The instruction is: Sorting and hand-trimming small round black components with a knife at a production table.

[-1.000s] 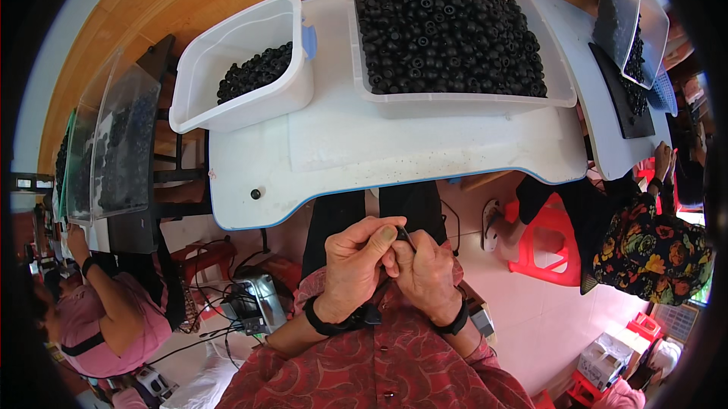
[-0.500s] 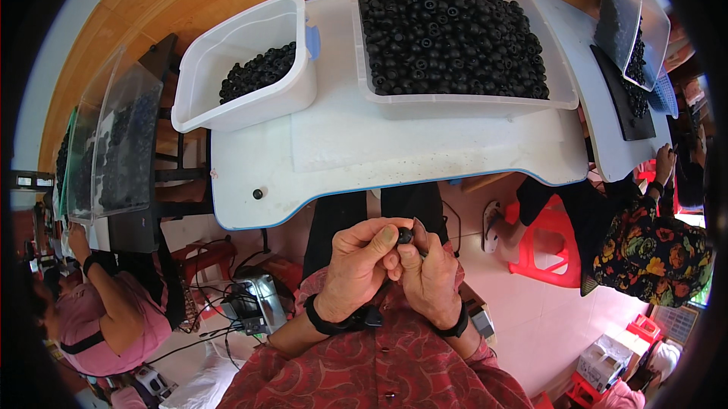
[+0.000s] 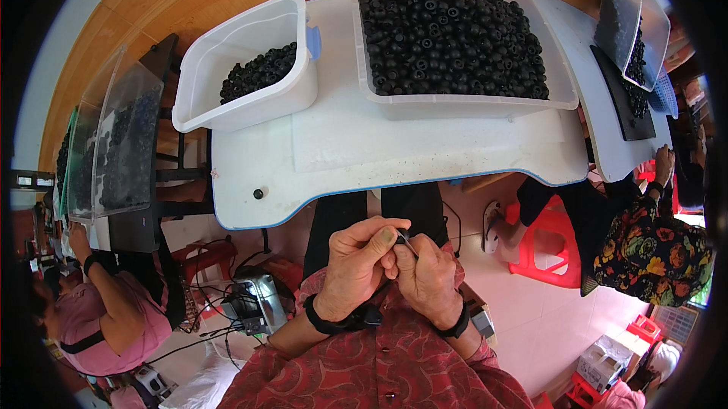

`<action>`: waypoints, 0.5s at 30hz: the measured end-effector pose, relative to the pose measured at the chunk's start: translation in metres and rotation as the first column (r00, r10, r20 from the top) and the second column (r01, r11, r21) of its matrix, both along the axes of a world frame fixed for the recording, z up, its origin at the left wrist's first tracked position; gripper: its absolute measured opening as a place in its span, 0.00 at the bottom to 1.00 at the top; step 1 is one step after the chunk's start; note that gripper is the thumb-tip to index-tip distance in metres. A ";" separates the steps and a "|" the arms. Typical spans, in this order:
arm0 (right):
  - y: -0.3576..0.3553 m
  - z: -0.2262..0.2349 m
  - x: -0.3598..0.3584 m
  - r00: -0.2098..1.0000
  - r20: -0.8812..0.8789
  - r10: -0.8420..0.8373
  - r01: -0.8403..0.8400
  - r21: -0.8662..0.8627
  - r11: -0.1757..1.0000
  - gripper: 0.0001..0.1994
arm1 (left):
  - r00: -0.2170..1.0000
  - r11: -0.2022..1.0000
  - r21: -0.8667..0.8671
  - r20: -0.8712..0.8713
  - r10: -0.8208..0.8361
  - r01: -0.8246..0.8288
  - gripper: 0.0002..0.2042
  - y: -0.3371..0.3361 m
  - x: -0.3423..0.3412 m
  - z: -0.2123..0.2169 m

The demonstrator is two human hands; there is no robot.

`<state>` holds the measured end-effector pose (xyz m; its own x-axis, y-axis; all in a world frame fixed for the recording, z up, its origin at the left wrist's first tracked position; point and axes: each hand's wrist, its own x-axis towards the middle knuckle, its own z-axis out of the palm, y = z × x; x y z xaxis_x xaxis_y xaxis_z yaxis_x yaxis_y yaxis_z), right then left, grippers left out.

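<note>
In the head view, the left hand (image 3: 351, 263) and the right hand (image 3: 428, 276) are close together, a little below the centre, in front of the red shirt (image 3: 371, 375). The grip of the left hand is closed: the thumb and the forefinger pinch one black piece (image 3: 402, 234), which is partly covered by the fingers. The grip of the right hand is also closed, with the fingers curled around a thin tool (image 3: 410, 245); its tip is at the black piece, but I cannot tell how deep it goes.

Seen from the hands, the white counter (image 3: 425, 143) lies at 12 o'clock. On it, a big tub (image 3: 478, 100) full of similar black parts (image 3: 455, 45) stands between 12 and 1 o'clock. A small tub (image 3: 280, 102) stands at 11 o'clock, with a lower heap (image 3: 262, 71) inside. One loose part (image 3: 258, 194) lies alone at 10 o'clock, near the counter's edge. At 3 o'clock there are a red stool (image 3: 542, 257) and, farther, a co-worker in a flowered top (image 3: 648, 253).
</note>
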<state>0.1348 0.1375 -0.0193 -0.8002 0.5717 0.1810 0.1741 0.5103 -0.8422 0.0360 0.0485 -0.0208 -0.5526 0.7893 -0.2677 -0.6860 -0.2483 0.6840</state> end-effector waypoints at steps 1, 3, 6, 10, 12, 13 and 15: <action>0.000 -0.001 0.001 1.000 0.010 0.010 -0.010 0.025 1.000 0.08 | 1.000 1.000 0.012 0.010 -0.009 0.009 0.12 -0.001 0.000 0.000; -0.003 -0.008 0.004 0.998 -0.051 -0.035 0.031 -0.081 0.996 0.08 | 0.999 1.000 0.023 0.051 -0.013 0.012 0.12 0.001 0.001 0.003; -0.008 -0.008 0.005 0.970 -0.169 -0.174 0.124 -0.274 0.954 0.08 | 0.993 0.998 0.064 0.118 -0.028 0.020 0.11 0.003 0.000 0.002; -0.005 0.003 0.004 0.933 -0.264 -0.246 0.118 -0.422 0.899 0.08 | 0.992 0.992 0.104 0.100 -0.082 0.071 0.11 0.002 -0.001 0.005; -0.005 0.004 0.010 0.942 -0.235 -0.240 0.074 -0.552 0.830 0.08 | 0.992 0.991 0.111 0.091 -0.090 0.080 0.11 0.001 -0.003 0.005; -0.005 0.003 0.013 0.952 -0.204 -0.230 0.035 -0.671 0.740 0.07 | 0.992 0.989 0.117 0.083 -0.100 0.090 0.11 0.001 -0.004 0.004; -0.002 0.003 0.013 0.945 -0.237 -0.226 -0.011 -0.714 0.700 0.06 | 0.989 0.988 0.117 0.102 -0.109 0.097 0.11 0.000 -0.004 0.003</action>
<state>0.1474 0.1355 -0.0161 -0.7036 0.7036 -0.0994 -0.1167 -0.2524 -0.9605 0.0316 0.0490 -0.0180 -0.4395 0.8688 -0.2282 -0.7798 -0.2429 0.5770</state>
